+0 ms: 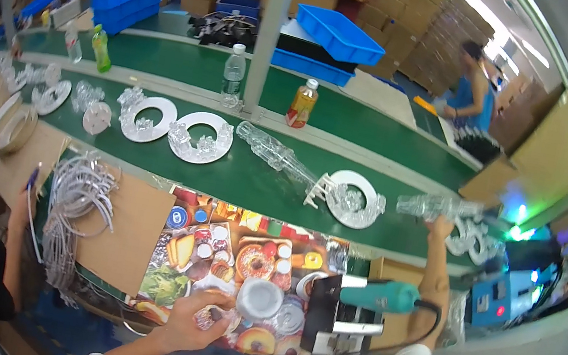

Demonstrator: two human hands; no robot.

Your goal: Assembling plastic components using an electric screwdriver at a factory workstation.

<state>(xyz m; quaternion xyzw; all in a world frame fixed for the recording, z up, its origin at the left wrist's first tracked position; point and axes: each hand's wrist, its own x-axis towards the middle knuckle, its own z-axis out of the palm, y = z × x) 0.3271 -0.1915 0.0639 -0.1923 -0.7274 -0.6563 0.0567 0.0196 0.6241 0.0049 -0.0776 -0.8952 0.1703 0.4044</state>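
Observation:
My left hand (194, 323) is over the food-printed mat (165, 293), its fingers curled. What is between the fingers, if anything, I cannot make out. Just right of it sit a frosted round cap-like part (259, 299) and a clear round part (289, 318). A teal cylindrical power tool (377, 294) lies in a black and metal stand (329, 318) beside them. My right arm stretches past the tool to the green conveyor belt (273, 198). There my right hand (439, 226) closes on a long clear plastic part (425, 205).
White rings with clear parts (198, 155) line the belt. Drink bottles (302, 105) stand behind them by a post (273, 31). White cables (78, 202) lie on cardboard at left, near another person's hand (26, 197). A blue lit machine (501, 301) stands at right.

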